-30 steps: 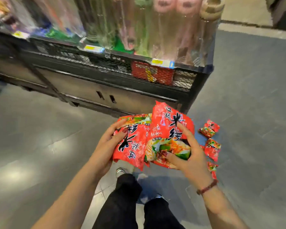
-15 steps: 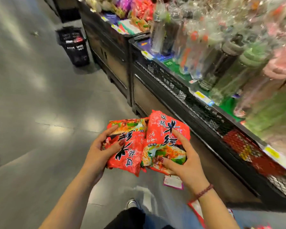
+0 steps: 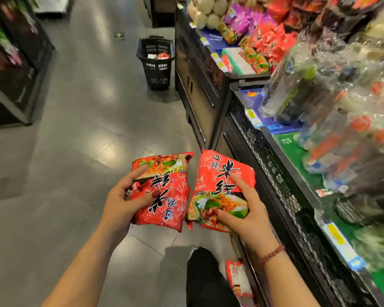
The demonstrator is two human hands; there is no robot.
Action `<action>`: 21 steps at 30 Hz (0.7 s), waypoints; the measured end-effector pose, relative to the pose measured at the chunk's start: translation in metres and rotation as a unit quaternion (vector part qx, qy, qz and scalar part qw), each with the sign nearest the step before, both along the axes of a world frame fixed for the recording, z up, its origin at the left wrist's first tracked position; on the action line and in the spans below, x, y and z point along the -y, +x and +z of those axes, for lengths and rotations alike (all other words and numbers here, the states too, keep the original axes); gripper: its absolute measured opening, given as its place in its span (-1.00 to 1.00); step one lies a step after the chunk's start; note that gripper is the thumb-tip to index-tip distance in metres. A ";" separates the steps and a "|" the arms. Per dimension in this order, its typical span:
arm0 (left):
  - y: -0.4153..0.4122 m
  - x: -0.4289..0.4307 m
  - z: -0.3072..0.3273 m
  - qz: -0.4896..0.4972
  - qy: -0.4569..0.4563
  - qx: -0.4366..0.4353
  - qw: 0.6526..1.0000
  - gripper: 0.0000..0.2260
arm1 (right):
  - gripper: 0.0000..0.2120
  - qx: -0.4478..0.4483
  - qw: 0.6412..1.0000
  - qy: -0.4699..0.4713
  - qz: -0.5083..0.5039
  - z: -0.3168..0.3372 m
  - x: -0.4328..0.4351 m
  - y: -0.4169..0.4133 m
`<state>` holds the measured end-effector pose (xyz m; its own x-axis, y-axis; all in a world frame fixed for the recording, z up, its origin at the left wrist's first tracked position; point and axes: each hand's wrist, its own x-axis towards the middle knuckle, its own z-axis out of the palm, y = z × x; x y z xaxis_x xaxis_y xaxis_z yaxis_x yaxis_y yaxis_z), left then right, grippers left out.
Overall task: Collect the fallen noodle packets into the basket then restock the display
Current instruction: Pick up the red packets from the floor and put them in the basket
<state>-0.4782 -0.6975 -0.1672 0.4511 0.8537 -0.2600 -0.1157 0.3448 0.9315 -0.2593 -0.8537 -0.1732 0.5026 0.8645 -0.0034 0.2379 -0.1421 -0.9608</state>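
Red packets: two, one in each of your grips, side by side in front of you, lower edges almost touching.
Left grip [image 3: 124, 201]: fingers and thumb curled round the left packet [image 3: 166, 191]; its print reads upside down to you.
Right grip [image 3: 247, 214]: clamped on the right packet [image 3: 217, 176], one finger up the front, thumb at the lower edge.
Basket [image 3: 156, 73]: black, standing on the floor [image 3: 75, 134] well up the aisle, just beside the shelf unit; some red packets inside.
Floor packet [image 3: 238, 278]: one more red one lies by your leg [image 3: 205, 280], at the foot of the shelf.
Display [image 3: 267, 44]: red noodle packets piled on the far shelf section, to the right of the basket.
Near shelf [image 3: 265, 158]: black mesh front, yellow price tags [image 3: 335, 234] along the edge.
Bottles [image 3: 315, 96]: in clear wrap on the near shelf, blurred.
Bracelet [image 3: 272, 254]: red beads, your right wrist.
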 end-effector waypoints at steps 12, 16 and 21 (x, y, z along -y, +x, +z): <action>0.094 -0.124 0.021 0.118 0.048 -0.009 0.992 -0.45 | -0.28 0.014 0.993 0.012 0.116 0.010 -0.178 0.115; 0.108 -0.189 0.009 0.124 0.055 -0.021 0.990 -0.48 | -0.29 0.000 0.991 0.015 0.131 0.003 -0.247 0.133; 0.125 -0.296 -0.004 0.121 0.062 -0.025 0.990 -0.46 | -0.31 0.010 0.991 0.027 0.128 0.001 -0.358 0.150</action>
